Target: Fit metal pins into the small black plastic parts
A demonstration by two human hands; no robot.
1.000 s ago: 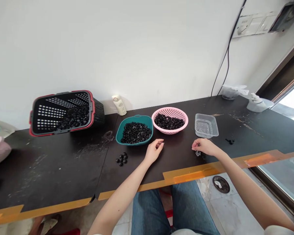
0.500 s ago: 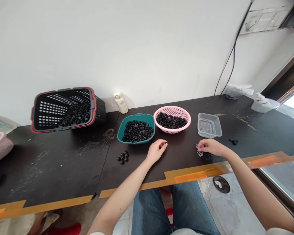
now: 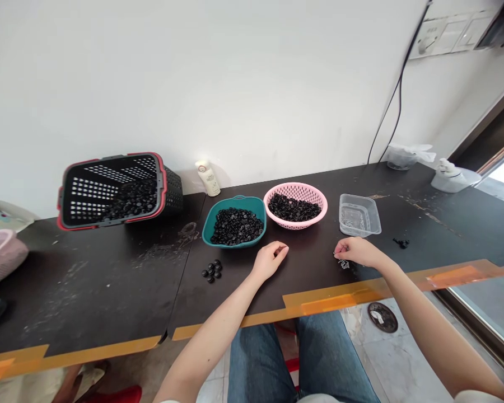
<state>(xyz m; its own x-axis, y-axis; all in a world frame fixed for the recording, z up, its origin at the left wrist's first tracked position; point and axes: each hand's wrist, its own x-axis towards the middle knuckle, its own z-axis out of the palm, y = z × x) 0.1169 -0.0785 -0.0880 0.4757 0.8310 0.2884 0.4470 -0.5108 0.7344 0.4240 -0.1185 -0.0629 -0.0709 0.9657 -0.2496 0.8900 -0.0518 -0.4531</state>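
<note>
While your right hand (image 3: pixel 357 252) dips over the small metal pins (image 3: pixel 345 265), its thumb and fingers come together right at the loose pile; whether a pin is between those tips, you can't tell from here. Over to your left hand (image 3: pixel 270 259), resting on the black tabletop (image 3: pixel 130 296), fingers curled and thumb near the forefinger, and again there's no telling whether it holds anything.

Just beyond it sits your teal basin (image 3: pixel 209 228), loaded with round black pieces; seven or so domed black caps (image 3: pixel 212 271) cluster on the table, nearer you. Beside the basin, your pink perforated basket (image 3: pixel 294 225) carries more small black parts. Beyond your right hand, there's the clear plastic container (image 3: pixel 374 217), with some pins inside, and a few black bits (image 3: pixel 401 243) to its right. Far left, a black basket with red trim (image 3: pixel 175 193) leans tilted, black pieces heaped inside, near a white bottle (image 3: pixel 209 180).
</note>
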